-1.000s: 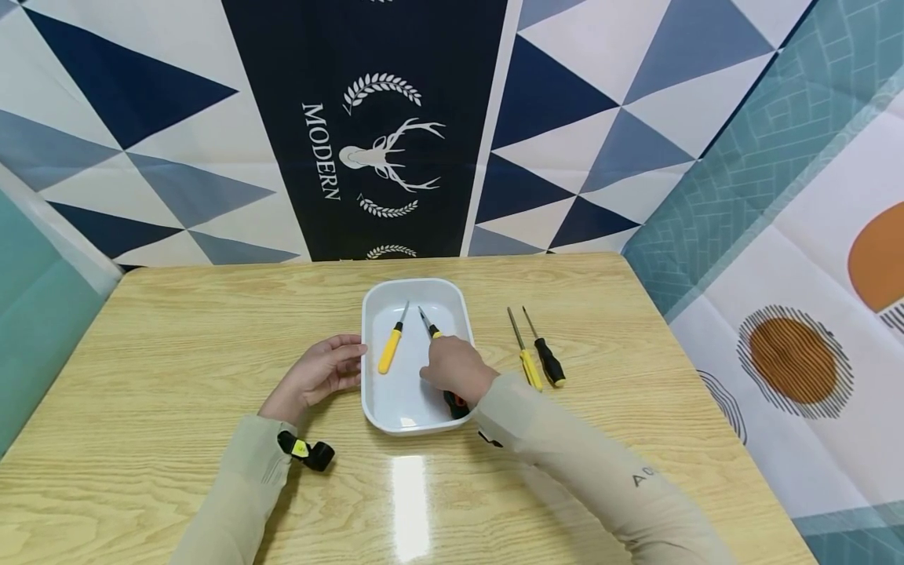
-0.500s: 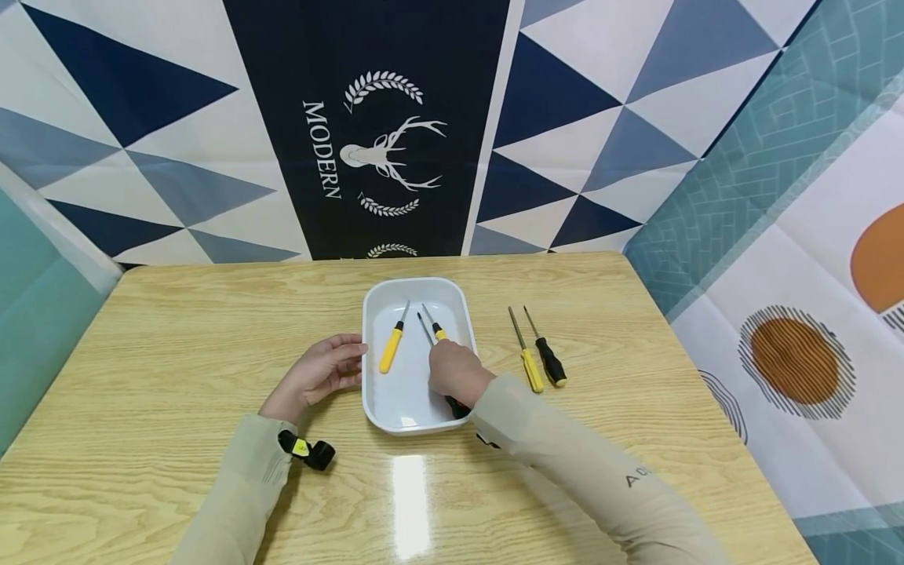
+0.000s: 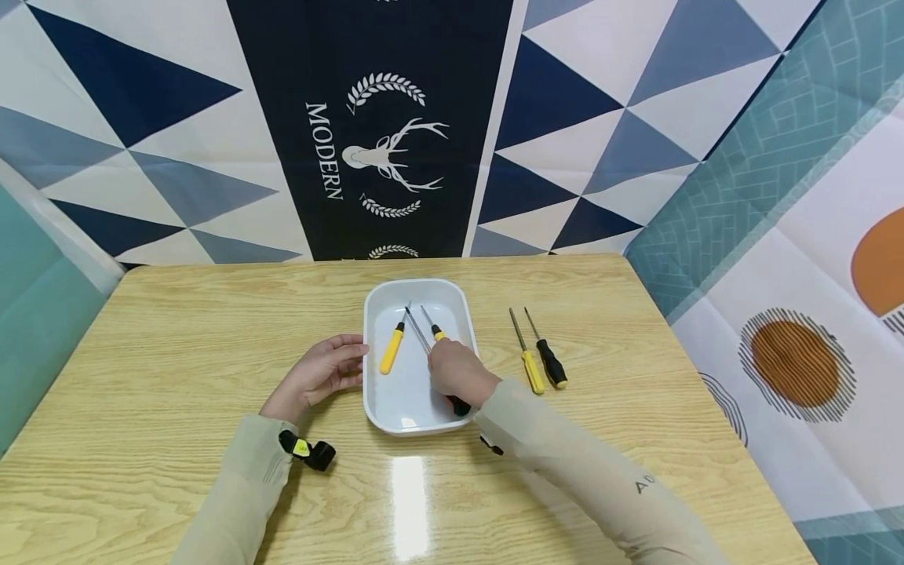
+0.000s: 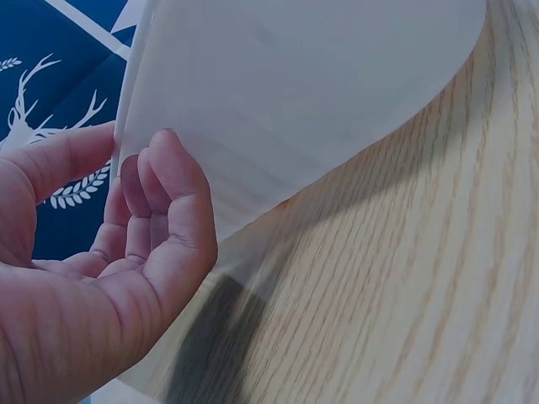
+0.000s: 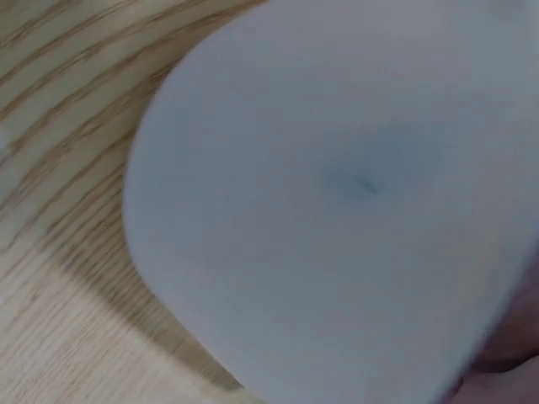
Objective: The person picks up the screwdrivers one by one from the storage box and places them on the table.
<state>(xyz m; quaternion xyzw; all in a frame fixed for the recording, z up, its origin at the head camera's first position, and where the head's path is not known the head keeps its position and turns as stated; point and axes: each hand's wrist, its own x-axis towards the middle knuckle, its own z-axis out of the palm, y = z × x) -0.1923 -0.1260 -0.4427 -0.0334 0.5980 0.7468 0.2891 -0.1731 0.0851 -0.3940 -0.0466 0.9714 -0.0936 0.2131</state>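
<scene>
"What's closest to you?"

"The bench (image 3: 353, 518) at the bottom of the frame, and at lower left my sleeve (image 3: 236, 486), with a black strap (image 3: 307, 450) round the cuff."

"And your fingers?"

"Those of my left hand (image 3: 326, 370), left of centre, are bent about the rim and outer wall of the white tray (image 3: 402, 404), which I take to be steadying it. Those of my right hand (image 3: 457, 370) are closed round a red-and-black screwdriver (image 3: 418, 333) inside the tray, mid-frame."

"Why the slant?"

"My forearm comes in from lower right, so the shaft aims upper left. Its tip crosses the end of a yellow-handled screwdriver (image 3: 391, 349); whether they touch, I can't tell. A second yellow-and-black screwdriver (image 3: 439, 333) lies partly hidden by my knuckles."

"Those two outside, right of centre?"

"A clear-yellow screwdriver (image 3: 531, 370) and a black-handled screwdriver (image 3: 551, 363), just beside each other on the wood. Their handles face the bottom of the frame, so they're handy to grasp."

"And furthest off?"

"The dark deer-print hanging (image 3: 388, 47), top of the frame, only a backdrop."
</scene>
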